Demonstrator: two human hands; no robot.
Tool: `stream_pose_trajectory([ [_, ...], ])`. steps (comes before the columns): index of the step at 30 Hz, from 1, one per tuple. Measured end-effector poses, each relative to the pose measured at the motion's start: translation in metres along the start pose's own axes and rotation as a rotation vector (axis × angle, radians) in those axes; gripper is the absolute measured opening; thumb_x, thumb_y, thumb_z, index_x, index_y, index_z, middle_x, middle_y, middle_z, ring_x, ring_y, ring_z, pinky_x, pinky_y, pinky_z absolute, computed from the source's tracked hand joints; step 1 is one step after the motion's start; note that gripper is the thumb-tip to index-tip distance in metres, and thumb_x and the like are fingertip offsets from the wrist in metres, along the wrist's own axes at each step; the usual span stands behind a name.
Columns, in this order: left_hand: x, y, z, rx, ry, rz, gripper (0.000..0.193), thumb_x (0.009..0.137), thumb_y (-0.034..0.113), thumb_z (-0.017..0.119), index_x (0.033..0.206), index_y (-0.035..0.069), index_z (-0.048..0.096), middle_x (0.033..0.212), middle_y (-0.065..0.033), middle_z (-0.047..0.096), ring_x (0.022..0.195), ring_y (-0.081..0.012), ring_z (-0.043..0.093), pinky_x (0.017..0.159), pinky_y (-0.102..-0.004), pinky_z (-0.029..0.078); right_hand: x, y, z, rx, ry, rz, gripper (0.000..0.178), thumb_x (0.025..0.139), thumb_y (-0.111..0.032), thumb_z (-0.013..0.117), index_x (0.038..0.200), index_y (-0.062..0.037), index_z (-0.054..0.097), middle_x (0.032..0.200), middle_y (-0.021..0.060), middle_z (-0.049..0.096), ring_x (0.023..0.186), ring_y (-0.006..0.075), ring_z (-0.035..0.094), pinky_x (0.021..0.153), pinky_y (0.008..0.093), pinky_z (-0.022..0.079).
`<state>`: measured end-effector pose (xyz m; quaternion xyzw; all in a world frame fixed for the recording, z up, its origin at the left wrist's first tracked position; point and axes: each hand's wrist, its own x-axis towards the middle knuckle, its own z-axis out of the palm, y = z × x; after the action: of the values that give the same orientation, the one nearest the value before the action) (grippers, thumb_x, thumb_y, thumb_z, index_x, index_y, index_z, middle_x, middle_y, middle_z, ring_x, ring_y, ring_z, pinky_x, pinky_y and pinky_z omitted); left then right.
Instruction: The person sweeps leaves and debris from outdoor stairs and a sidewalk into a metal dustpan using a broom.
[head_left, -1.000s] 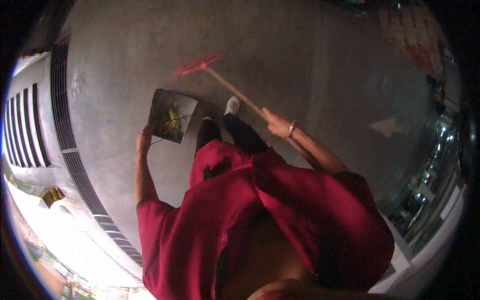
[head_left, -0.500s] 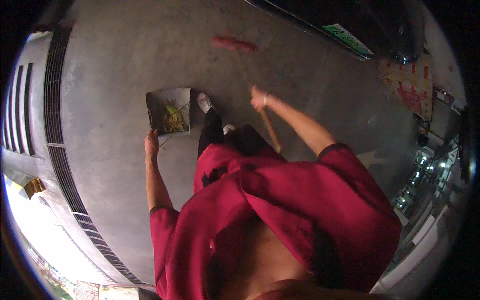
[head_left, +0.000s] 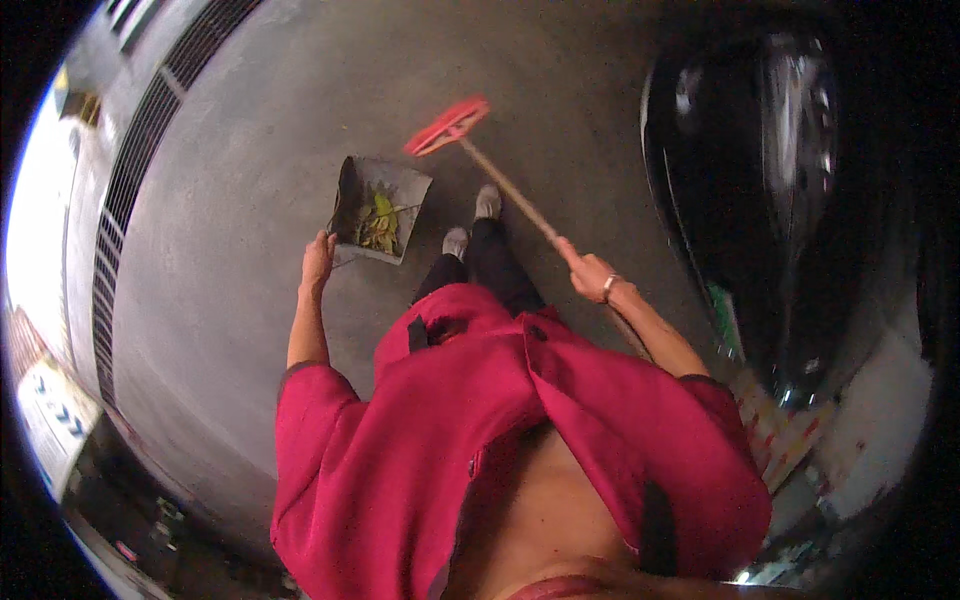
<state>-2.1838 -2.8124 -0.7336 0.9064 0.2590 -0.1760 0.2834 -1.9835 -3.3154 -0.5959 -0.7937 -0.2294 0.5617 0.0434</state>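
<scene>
Left hand (head_left: 318,258) grips the dustpan (head_left: 412,188) of collected leaves (head_left: 379,218), seemingly not yet emptied, while the right hand (head_left: 592,276) clasps the broom (head_left: 510,190)

No lettering is legible; a white panel (head_left: 58,425) at lower left bears dark arrow-like marks.

Near end of broom handle (head_left: 510,190) out of sight

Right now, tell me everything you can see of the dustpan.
The dustpan is grey, boxy and open, seemingly metal, with a dark left wall and a thin rod across it. Greenish leaves lie inside. It is left of the shoes, the left hand gripping its near-left corner; whether it's raised is unclear.
</scene>
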Motion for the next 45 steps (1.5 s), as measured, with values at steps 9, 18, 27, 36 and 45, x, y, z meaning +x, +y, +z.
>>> stream_pose_trajectory([
  [9,-0.005,-0.015,-0.007,-0.183,0.291,-0.272,0.030,0.090,0.029,0.048,0.089,-0.001,0.050,0.082,-0.0286,0.057,0.082,-0.0473,0.053,0.068,-0.0506,0.041,0.150,-0.025,-0.226,-0.004,0.210,0.045,0.075,0.079,-0.012,0.046,0.141,-0.0079,0.005,0.101,0.0334,0.055,0.091,0.0428,0.058,0.077,0.0472,0.047],
  [18,0.055,-0.059,-0.036,-0.338,0.342,-0.614,0.032,0.089,0.034,0.048,0.092,0.002,0.052,0.089,-0.0267,0.060,0.086,-0.0456,0.056,0.072,-0.0515,0.046,0.277,-0.250,-0.217,-0.504,-0.171,-0.048,0.073,0.080,-0.011,0.048,0.138,-0.0065,0.005,0.105,0.0294,0.056,0.093,0.0396,0.059,0.070,0.0457,0.051],
  [27,0.085,-0.122,-0.118,-0.366,0.381,-0.698,0.035,0.088,0.035,0.050,0.087,0.000,0.053,0.088,-0.0266,0.059,0.083,-0.0454,0.056,0.070,-0.0525,0.044,0.274,-0.405,-0.340,-0.521,-0.486,-0.363,0.074,0.075,-0.010,0.044,0.141,-0.0174,0.011,0.094,0.0283,0.058,0.084,0.0395,0.059,0.072,0.0463,0.046],
  [36,0.176,-0.182,-0.215,-0.384,0.463,-0.843,0.036,0.088,0.033,0.050,0.082,-0.003,0.055,0.086,-0.0267,0.058,0.085,-0.0455,0.054,0.072,-0.0516,0.042,0.358,-0.548,-0.550,-0.400,-0.190,-0.399,0.072,0.077,-0.005,0.041,0.141,-0.0210,0.013,0.081,0.0245,0.058,0.072,0.0385,0.059,0.068,0.0466,0.046],
  [45,0.313,-0.241,-0.355,-0.519,0.748,-1.001,0.035,0.088,0.032,0.051,0.082,-0.002,0.056,0.081,-0.0246,0.060,0.077,-0.0440,0.056,0.068,-0.0499,0.042,0.466,-0.689,-0.746,-0.310,-0.069,-0.347,0.067,0.079,-0.008,0.043,0.140,-0.0218,0.019,0.076,0.0192,0.058,0.063,0.0308,0.058,0.059,0.0427,0.047],
])
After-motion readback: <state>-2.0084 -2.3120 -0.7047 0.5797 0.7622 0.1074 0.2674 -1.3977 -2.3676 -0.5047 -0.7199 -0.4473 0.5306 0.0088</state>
